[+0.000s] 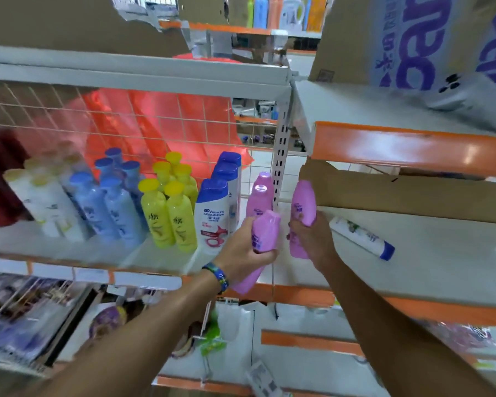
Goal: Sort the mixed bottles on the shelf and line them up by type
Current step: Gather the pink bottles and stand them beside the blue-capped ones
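- Hands first: left hand (241,250) is wrapped round one tilted pink bottle (265,236). The right hand (315,239) grips a second pink bottle (304,202), which is more upright. Both are clamped tight, and the bottles are close together, though I can't tell if they touch.
- Both hover over the front of the shelf (441,267), roughly 6 o'clock from the standing pink pair (259,193) by the wire back.
- My guess is these go in front of that pair. Set them down one at a time, base flat, labels out, in a straight line.
- Watch the white-and-blue row (214,216) at 9 o'clock, it looks easy to topple.
- Stray white bottle (358,236) lies on its side at 3 o'clock of the right hand. It probably needs sorting too.
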Demonstrator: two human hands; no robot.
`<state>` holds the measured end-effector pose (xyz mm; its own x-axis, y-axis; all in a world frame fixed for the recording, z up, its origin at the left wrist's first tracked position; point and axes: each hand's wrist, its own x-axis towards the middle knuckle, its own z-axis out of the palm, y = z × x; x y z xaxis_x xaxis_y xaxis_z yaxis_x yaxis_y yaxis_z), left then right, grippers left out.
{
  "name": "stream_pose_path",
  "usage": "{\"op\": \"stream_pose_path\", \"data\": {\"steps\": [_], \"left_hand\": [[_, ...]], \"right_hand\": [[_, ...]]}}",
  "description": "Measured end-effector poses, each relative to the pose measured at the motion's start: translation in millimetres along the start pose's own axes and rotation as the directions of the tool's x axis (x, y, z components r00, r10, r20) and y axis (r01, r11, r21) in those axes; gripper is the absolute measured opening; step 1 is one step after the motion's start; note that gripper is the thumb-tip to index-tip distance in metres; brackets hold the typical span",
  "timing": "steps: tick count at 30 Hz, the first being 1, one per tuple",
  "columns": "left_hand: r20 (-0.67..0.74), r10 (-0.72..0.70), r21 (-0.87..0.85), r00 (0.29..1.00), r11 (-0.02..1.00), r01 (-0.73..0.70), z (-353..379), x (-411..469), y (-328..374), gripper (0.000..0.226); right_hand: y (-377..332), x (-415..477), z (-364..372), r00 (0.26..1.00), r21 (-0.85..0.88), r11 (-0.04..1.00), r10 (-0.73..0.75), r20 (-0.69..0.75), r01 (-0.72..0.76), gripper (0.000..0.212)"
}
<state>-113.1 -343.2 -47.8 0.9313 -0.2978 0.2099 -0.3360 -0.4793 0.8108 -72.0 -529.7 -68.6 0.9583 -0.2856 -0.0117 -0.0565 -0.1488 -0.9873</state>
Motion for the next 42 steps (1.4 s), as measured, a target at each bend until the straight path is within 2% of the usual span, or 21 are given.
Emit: {"op": "stream_pose_path", "data": {"steps": [7,11,20,26,30,35,37,40,42], "left_hand": [[-0.043,-0.021,-0.062,0.999,0.998,0.018,-17,-16,-27,0.058],[-0.051,-0.063,-0.114,0.997,0.992,0.057,-21,-22,-39,0.052],[-0.132,-0.032,-0.136,0.991,0.991,0.014,-36,-27,-37,0.050],[-0.145,-0.025,-0.138,0.989,0.990,0.005,-40,-34,-38,0.047],[-0.155,-0.040,-0.140,0.987,0.990,0.018,-41,-35,-39,0.046],[-0.161,-0.035,-0.132,0.986,0.991,0.013,-41,-36,-34,0.045],[-0.171,-0.034,-0.133,0.985,0.991,0.011,-41,-35,-34,0.045],[-0.182,-0.029,-0.108,0.983,0.994,0.009,-40,-34,-34,0.047],[-0.170,-0.031,-0.110,0.985,0.994,0.012,-38,-33,-34,0.047]], "right_hand": [[6,-18,18,0.999,-0.055,0.997,-0.045,0.027,0.047,0.033],[8,-26,20,0.992,-0.064,0.992,-0.101,0.074,0.106,0.030],[22,-37,36,0.978,-0.168,0.968,-0.162,0.134,0.184,0.045],[30,-41,50,0.982,-0.166,0.971,-0.156,0.110,0.173,0.041],[29,-34,52,0.973,-0.210,0.955,-0.183,0.139,0.210,0.046],[24,-27,57,0.964,-0.195,0.954,-0.193,0.184,0.228,0.040],[25,-25,57,0.954,-0.239,0.937,-0.206,0.218,0.256,0.038],[34,-20,43,0.948,-0.412,0.867,-0.187,0.256,0.282,0.037],[34,-11,27,0.974,-0.488,0.847,-0.135,0.182,0.209,0.038]]}}
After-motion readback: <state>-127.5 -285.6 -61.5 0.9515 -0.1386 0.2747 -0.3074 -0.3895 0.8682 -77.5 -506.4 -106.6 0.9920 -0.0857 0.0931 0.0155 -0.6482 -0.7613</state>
